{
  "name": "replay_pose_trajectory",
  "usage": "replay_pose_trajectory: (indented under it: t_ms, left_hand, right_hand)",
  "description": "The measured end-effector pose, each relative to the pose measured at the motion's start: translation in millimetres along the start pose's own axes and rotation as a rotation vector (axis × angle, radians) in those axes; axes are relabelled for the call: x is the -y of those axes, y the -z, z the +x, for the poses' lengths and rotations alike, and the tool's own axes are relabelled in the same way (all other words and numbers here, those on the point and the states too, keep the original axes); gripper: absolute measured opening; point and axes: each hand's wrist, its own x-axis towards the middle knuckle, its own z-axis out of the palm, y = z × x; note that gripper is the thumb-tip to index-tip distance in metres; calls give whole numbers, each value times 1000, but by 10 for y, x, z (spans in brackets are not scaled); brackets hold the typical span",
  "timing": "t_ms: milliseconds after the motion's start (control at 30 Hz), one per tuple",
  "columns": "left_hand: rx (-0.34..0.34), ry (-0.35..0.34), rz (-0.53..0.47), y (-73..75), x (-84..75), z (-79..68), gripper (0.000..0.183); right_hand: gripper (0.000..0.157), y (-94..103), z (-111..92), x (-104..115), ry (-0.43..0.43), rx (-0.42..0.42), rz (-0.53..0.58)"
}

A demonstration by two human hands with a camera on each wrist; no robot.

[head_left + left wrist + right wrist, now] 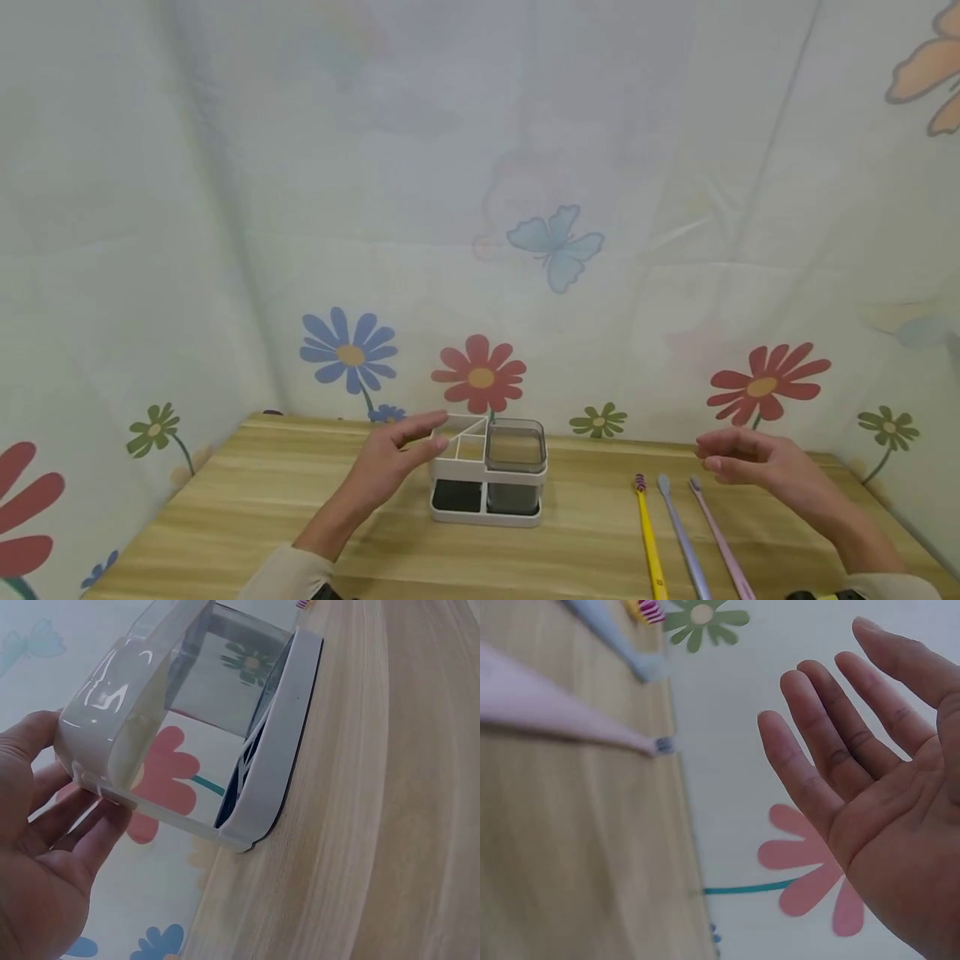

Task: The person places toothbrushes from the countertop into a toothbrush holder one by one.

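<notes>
A white toothbrush holder [487, 477] with a divided top and dark base insets stands upright on the table. A clear grey cup [517, 448] sits in its right half. My left hand [382, 467] grips the holder's upper left side, thumb in front and fingers around the back; in the left wrist view its fingertips touch the glossy upper band. Over the table's right side my right hand [787, 477] hovers with relaxed fingers, holding nothing. Nearest to it lies a pink toothbrush [722, 537], beside a blue toothbrush [683, 537] and a yellow toothbrush [650, 537].
The wood-grain table [255, 500] ends at the back against a pale curtain [420, 167] printed with flowers and butterflies. The toothbrushes lie side by side, heads toward the back edge, right of the holder.
</notes>
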Motion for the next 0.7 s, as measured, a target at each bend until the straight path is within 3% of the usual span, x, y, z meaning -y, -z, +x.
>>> replay_pose_trajectory:
  t_ms: [300, 700]
  left_hand:
    - [-22, 24, -31, -4, -10, -6, 42]
    - [-35, 42, -48, -3, -2, -8, 43]
  right_hand:
    - [42, 35, 4, -236, 9, 103, 44]
    - [35, 0, -67, -349, 80, 134, -100]
